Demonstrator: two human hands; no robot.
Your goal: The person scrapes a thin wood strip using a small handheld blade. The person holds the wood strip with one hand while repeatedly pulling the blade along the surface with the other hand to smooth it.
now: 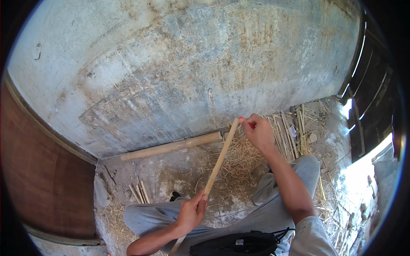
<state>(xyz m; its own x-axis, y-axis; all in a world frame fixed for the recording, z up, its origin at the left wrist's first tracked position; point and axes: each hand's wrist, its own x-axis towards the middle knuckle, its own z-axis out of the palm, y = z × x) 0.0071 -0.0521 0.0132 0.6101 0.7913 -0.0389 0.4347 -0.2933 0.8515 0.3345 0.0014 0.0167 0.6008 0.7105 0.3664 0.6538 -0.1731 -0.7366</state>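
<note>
The left hand (192,214) is closed around a strip (220,158), long, flat and pale like bamboo; the thumb lies along its upper face. This strip is in front of the person, in the middle of the view, and it goes aslant: the lower end passes under the left wrist toward the lower edge, and the upper end points to the wall (222,55). At this upper end is the right hand (259,133), with the fingers bent together and closed on a small red thing (252,125) — what kind of thing, I cannot tell, because the fingers hide most of it. Also I cannot tell if the red thing touches the strip or is just beside it. The person sits on the floor (168,179) in grey trousers (273,213), with a black pouch (232,244) at the waist. Along the foot of the wall lies a thick pole (171,147). Shavings (241,162) are spread between the pole and the right leg, and thin sticks (287,134) lie to the right of them.
</note>
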